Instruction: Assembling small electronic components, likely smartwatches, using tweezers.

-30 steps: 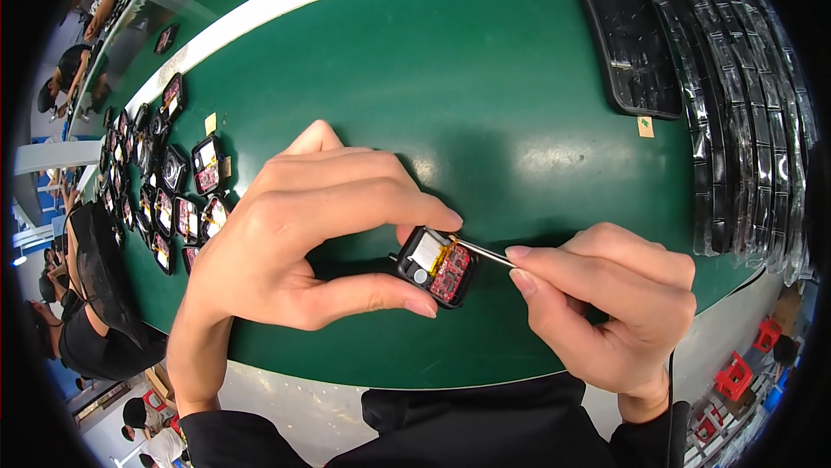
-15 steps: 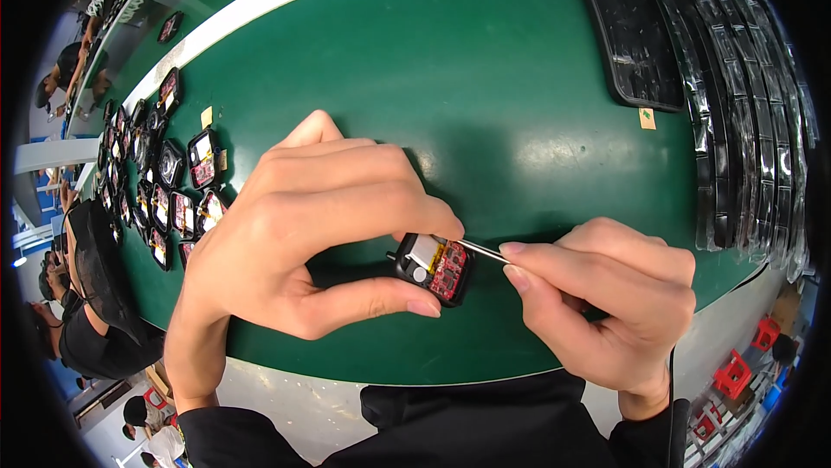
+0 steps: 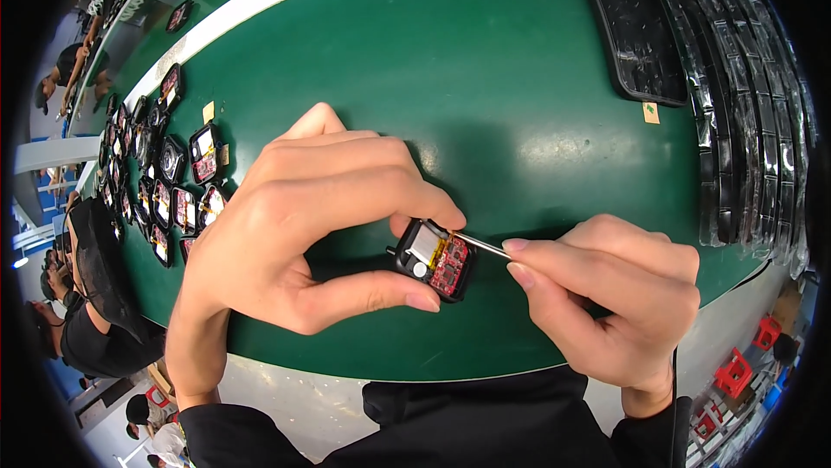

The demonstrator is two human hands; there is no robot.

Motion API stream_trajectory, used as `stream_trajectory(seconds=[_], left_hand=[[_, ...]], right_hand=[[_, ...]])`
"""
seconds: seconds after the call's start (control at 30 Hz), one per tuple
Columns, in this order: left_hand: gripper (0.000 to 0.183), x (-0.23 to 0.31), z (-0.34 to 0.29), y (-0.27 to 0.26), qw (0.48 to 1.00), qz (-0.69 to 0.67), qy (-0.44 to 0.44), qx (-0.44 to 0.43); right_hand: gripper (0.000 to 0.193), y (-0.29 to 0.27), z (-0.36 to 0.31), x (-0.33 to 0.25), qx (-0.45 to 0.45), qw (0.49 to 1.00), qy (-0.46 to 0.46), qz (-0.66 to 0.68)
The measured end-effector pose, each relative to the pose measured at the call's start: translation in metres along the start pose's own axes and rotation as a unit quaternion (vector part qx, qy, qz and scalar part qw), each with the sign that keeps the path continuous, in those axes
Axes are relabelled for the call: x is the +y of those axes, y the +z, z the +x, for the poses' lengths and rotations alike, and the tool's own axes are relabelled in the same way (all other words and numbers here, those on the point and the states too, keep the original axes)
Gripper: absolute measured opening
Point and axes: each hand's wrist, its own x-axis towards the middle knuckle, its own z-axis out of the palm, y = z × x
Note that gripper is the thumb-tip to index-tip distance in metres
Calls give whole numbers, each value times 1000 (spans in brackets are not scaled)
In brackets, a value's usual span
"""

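Right now my left hand pinches a small black open-backed device between thumb and forefinger, holding it just above the green desk near its front edge. Its fingers are curled tight round the casing; inside I can see a silvery cell and a red circuit board. My right hand has its fingers closed on a thin metal tool, tweezers or a probe, I cannot tell which, with the tip touching the device's right edge beside the red board.

Compared with a second ago, little has shifted: the device sits in the same grip, tilted perhaps a touch more toward me, and the tool tip has stayed at the same spot on the board's edge. I judge from this that the fine work on the board is in mid-course, with the tip seated and the left hand bracing the casing steady.

Along the desk's left edge lies a cluster of similar open devices, well apart from my hands. At the far right corner rests a black tray, and a stack of wrapped black trays runs down the right edge.
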Motion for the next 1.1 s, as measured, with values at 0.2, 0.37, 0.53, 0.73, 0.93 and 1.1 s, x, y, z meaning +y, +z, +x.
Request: stream_trajectory(seconds=[0.2, 0.37, 0.53, 0.73, 0.93, 1.1], left_hand=[[54, 0, 0, 0, 1000, 17, 21, 7], [56, 0, 1, -1, 999, 27, 26, 3], [56, 3, 0, -1, 1000, 24, 18, -1], [55, 4, -4, 1, 1000, 17, 14, 6], [56, 5, -1, -2, 1000, 10, 24, 11], [60, 16, 6, 2, 997, 61, 27, 35]], right_hand=[[25, 3, -1, 1, 12, 1000, -15, 13], [25, 2, -3, 3, 9, 1000, -15, 7], [26, 2, -5, 5, 3, 998, -63, -2], [26, 4, -8, 1, 8, 996, -88, -5], [25, -5, -7, -1, 56, 993, -91, -40], [23, -17, -4, -8, 139, 990, -14, -15]])
